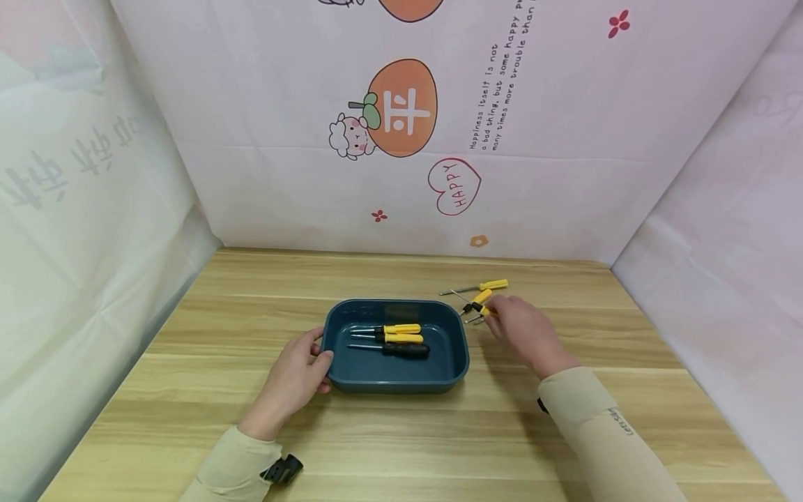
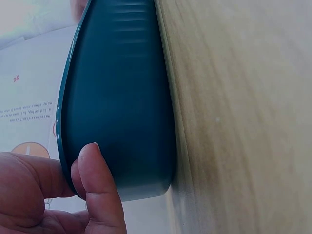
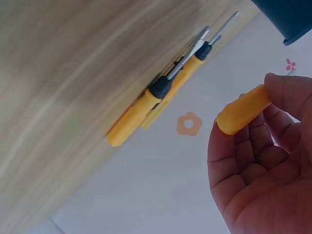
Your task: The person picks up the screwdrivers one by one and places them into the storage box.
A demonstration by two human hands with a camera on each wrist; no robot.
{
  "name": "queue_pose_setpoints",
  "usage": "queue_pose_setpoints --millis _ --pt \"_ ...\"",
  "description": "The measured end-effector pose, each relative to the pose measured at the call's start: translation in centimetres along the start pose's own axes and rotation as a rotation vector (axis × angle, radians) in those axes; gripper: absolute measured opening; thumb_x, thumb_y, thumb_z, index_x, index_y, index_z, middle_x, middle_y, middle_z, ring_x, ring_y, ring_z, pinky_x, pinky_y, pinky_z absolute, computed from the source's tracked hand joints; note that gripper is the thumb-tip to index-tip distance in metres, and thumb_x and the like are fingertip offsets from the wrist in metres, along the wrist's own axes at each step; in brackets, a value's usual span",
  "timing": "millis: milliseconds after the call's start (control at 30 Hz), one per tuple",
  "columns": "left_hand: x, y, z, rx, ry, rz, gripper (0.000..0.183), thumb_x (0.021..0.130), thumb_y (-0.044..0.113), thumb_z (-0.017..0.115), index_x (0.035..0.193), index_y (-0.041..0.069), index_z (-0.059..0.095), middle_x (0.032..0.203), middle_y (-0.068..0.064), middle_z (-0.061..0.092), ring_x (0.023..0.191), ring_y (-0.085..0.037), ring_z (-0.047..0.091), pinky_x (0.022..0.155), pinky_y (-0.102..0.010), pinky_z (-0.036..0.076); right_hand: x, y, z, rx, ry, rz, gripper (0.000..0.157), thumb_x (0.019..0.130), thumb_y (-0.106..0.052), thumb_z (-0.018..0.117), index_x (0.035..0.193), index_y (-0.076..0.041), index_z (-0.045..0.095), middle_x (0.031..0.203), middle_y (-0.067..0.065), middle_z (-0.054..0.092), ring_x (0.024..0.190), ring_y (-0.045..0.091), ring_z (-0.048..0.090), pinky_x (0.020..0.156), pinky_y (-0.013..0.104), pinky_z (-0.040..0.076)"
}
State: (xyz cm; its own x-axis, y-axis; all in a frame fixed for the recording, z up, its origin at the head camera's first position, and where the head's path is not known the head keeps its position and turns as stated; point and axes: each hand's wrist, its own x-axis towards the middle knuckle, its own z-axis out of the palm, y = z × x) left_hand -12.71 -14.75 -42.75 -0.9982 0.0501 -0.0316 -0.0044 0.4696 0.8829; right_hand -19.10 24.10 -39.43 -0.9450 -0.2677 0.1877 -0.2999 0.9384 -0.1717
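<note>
A dark blue plastic box (image 1: 397, 387) stands on the table. Inside lie two screwdrivers with yellow handles (image 1: 403, 328) and a black-handled screwdriver (image 1: 406, 351). My left hand (image 1: 295, 373) grips the box's left end by its rim; in the left wrist view fingers (image 2: 100, 185) press on the outer wall. To the right of the box, my right hand (image 1: 523, 335) pinches a yellow-handled screwdriver (image 3: 243, 111) between thumb and fingers; its shaft is mostly hidden in the right wrist view. Just beyond that hand, several more yellow-handled screwdrivers (image 3: 131, 117) lie on the table.
The wooden table (image 1: 219, 335) ends at a white printed cloth (image 1: 282, 195) hanging behind it. Similar cloths hang at the left (image 1: 94, 209) and right (image 1: 721, 244) sides. A black strap (image 1: 282, 470) sits at the left sleeve's cuff.
</note>
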Motion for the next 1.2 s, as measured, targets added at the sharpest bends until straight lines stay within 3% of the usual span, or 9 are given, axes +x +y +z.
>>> queue_pose_setpoints --millis 467,767,1200 --pt "-0.1 0.1 -0.1 0.004 0.001 -0.004 0.052 0.104 0.01 0.056 0.153 -0.004 0.043 0.109 -0.017 0.057 0.062 -0.016 0.065 0.056 -0.029 0.062 0.2 -2.0 -0.1 0.01 0.032 -0.027 0.02 0.101 -0.019 0.068 0.116 -0.006 0.069 0.11 0.013 0.071 0.106 0.033 0.066 0.09 0.054 0.059" --pt "-0.1 0.2 0.0 0.014 0.007 0.0 0.052 0.104 0.01 0.057 0.152 -0.005 0.044 0.109 -0.017 0.057 0.062 -0.015 0.065 0.056 -0.028 0.062 0.4 -3.1 0.0 0.015 0.055 -0.054 0.018 0.1 -0.018 0.07 0.114 -0.007 0.07 0.103 0.01 0.07 0.099 0.03 0.064 0.085 0.05 0.06" --pt "0.0 0.3 0.3 0.016 0.008 0.003 0.052 0.103 0.01 0.058 0.151 -0.005 0.045 0.109 -0.017 0.059 0.061 -0.015 0.066 0.056 -0.029 0.062 0.6 -5.0 -0.1 0.01 0.039 -0.086 0.021 0.101 -0.019 0.07 0.118 -0.008 0.071 0.111 0.008 0.071 0.098 0.026 0.065 0.089 0.047 0.061"
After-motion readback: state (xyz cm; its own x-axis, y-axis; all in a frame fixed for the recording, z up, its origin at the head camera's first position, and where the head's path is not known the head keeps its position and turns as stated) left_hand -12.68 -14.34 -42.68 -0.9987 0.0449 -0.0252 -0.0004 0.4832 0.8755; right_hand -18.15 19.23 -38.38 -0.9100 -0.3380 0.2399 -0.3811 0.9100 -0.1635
